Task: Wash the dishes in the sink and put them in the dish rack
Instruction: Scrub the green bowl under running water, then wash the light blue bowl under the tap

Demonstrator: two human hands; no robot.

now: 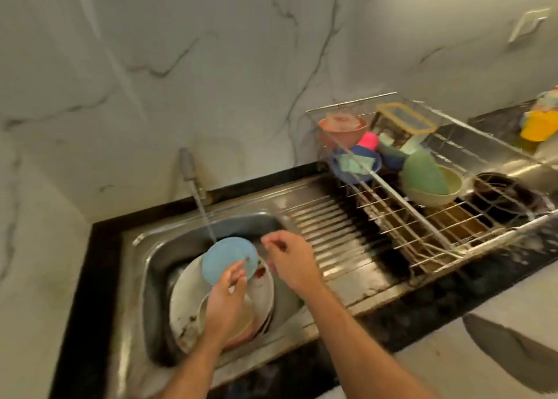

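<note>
My left hand grips a small round blue plate by its lower edge and holds it tilted under the water running from the tap. My right hand hovers just right of the plate with its fingers loosely curled and nothing visible in them. Below, a stack of dirty plates and bowls fills the steel sink. The wire dish rack stands at the right and holds a green bowl, a brown bowl, a blue bowl and a clear container with a yellow lid.
A ribbed steel drainboard lies between the sink and the rack. A marble wall rises behind. A yellow container sits at the far right. A grey counter runs along the front right, past a black border.
</note>
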